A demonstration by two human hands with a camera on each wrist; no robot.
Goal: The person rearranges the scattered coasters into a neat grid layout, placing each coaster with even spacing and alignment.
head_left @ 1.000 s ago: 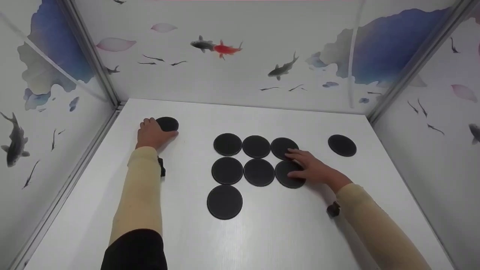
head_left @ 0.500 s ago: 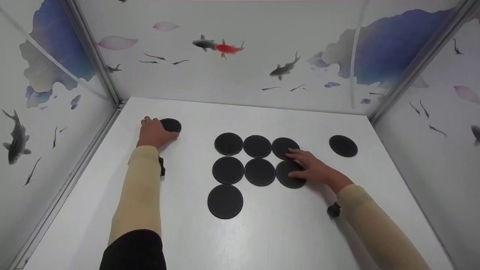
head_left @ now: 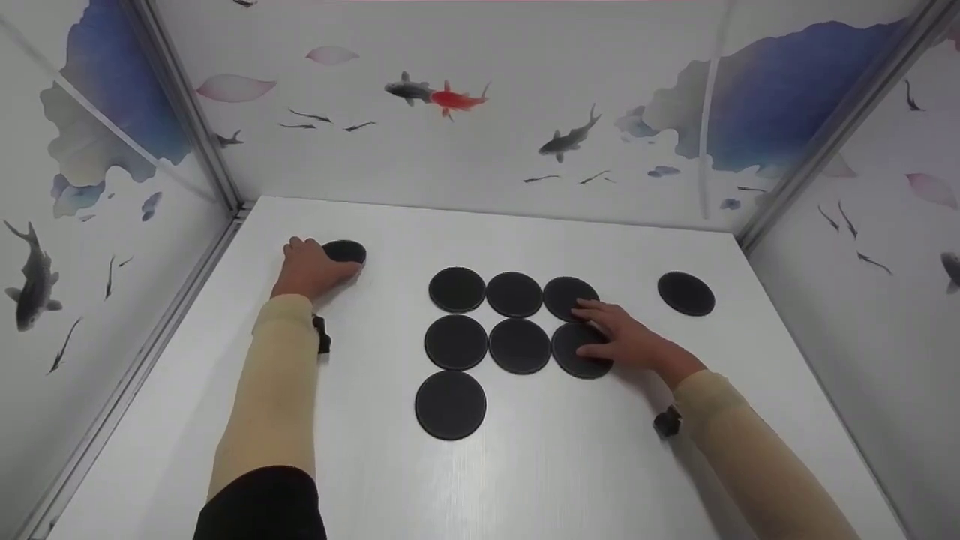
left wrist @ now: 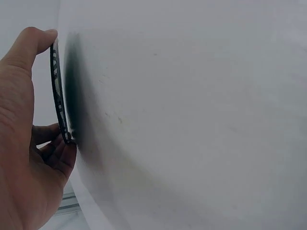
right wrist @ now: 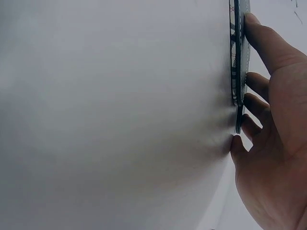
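Observation:
At the far left of the table, my left hand [head_left: 311,268] grips a round black coaster [head_left: 346,251] by its edges, thumb on the near side. The left wrist view shows this coaster [left wrist: 57,91] edge-on between thumb and fingers, slightly off the white surface, with a shadow beside it. My right hand [head_left: 626,334] rests its fingertips on two coasters at the right end of a group: the back one [head_left: 568,294] and the one in front of it [head_left: 577,351]. In the right wrist view, the right hand's fingers [right wrist: 259,86] touch the coasters' top faces.
Left of those two lie several more coasters in touching rows, with a front one [head_left: 450,405] at the group's left. A single coaster [head_left: 685,293] lies apart at the far right. Printed walls [head_left: 480,172] enclose the white table [head_left: 540,465] at the back and sides.
My left hand has shifted the gripped coaster slightly to the right and toward me. My right hand and the grouped coasters have stayed in place.

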